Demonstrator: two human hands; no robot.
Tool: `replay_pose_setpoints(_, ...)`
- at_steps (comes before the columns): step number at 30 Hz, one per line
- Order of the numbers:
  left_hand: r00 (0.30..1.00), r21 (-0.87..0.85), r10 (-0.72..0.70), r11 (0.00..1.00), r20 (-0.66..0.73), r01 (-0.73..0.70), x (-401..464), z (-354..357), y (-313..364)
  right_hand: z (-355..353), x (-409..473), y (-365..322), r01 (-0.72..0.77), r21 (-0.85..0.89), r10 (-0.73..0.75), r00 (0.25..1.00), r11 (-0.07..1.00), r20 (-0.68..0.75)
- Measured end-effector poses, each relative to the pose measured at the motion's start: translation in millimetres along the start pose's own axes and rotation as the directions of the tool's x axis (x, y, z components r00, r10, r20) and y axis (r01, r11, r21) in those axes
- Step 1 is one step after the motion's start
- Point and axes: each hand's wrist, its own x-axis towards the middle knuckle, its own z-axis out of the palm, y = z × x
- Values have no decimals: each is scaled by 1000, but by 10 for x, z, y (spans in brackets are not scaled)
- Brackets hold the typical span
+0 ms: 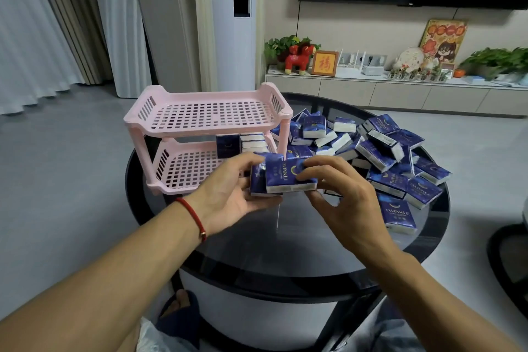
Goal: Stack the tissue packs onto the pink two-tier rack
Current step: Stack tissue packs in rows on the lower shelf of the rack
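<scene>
Mid-step: squaring a small bundle of tissue packs (281,177) in the air, just in front of the pink rack (205,134). Left hand (228,194) cupping the bundle from below and the 9 o'clock side, right hand (334,188) pinching the front pack at 3 o'clock; both grips grasping packs. Lower tier holding a few packs at its 3 o'clock end, top tier bare. Loose pile (380,151) on the bench (285,251) at 2 o'clock. Best done by aligning edges flush first, then sliding in low beside the stored row, keeping under the top tier.

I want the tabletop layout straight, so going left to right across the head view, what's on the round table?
pink rack → left hand → held tissue packs → right hand → loose pile of tissue packs
</scene>
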Motion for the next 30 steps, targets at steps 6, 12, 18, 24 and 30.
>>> replay_pose_setpoints(6,989,265,-11,964,149,-29,-18,-64,-31,54,30,0,-2,35,-2,994,999,108)
replay_pose_setpoints(12,992,459,120,879,48,-128,66,-233,-131,182,52,-5,-224,84,201,954,971,220)
replay_pose_setpoints(18,957,698,208,654,204,-291,79,-433,-247,351,42,13,-364,185,278,886,913,372)
replay_pose_setpoints(24,938,815,258,475,230,-331,84,-576,-250,404,86,32,-300,82,250,893,950,373)
replay_pose_setpoints(30,905,801,330,447,267,-399,26,-639,-150,437,118,20,-315,114,254,894,942,369)
